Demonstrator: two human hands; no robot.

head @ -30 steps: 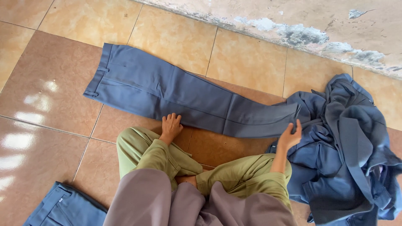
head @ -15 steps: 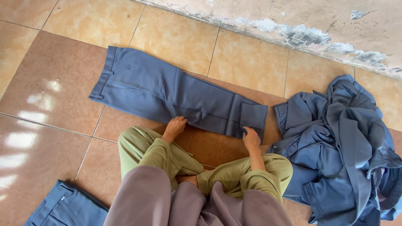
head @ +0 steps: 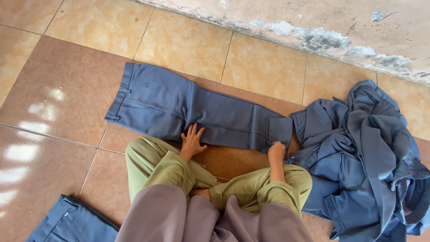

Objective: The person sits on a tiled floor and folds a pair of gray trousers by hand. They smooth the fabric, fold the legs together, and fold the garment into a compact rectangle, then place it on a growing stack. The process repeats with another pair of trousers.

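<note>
Left hand flat, fingers spread, on blue trousers; right hand pinches their folded hem (near edge)

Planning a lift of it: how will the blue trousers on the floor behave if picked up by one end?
The blue trousers would probably droop: the fabric lies flat and its hem is folded over near the right hand. They might slide easily on the glossy tiled floor. The fold would likely fall open.
</note>
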